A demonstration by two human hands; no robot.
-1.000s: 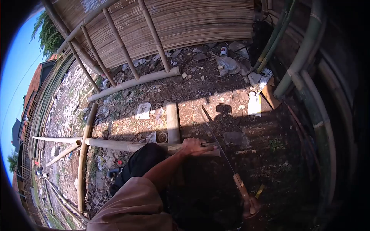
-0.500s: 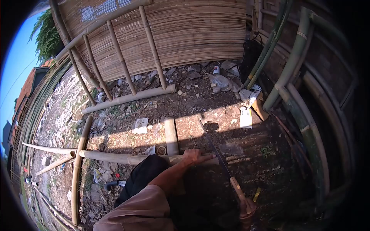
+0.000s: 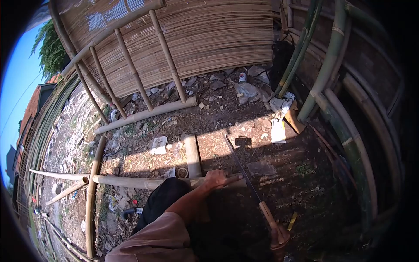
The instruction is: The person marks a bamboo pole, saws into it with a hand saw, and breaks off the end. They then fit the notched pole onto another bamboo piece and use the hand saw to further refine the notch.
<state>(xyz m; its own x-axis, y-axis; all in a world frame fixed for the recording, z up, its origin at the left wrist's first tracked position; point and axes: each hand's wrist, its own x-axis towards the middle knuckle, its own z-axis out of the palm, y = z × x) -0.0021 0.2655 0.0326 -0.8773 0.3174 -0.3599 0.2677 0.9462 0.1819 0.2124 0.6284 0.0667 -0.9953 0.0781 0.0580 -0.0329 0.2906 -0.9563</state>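
Observation:
My left hand (image 3: 215,178) is wrapped over a bamboo pole (image 3: 131,181) near its right end, with one finger reaching along it. A saw (image 3: 239,162) lies across the pole just beyond that fingertip, its long thin blade slanting up and left. In the shade at the lower right, my right hand (image 3: 278,236) grips the saw's wooden handle (image 3: 267,213). A dark-clothed leg (image 3: 168,196) is against the pole, left of my left hand. Beneath the pole, a short bamboo piece (image 3: 192,155) lies on the ground, pointing away from me.
Ahead stands a bamboo frame (image 3: 148,114) before a woven bamboo screen (image 3: 218,39). Thick green bamboo posts (image 3: 325,74) rise on the right. A crossing bamboo pole (image 3: 91,201) lies left. A dark curved handle (image 3: 129,212) is by my leg; a yellow strip (image 3: 292,221) lies near my right hand.
My view has shifted slightly. The saw has slid a little along its length, tip farther out, while my left hand keeps its hold on the bamboo pole.

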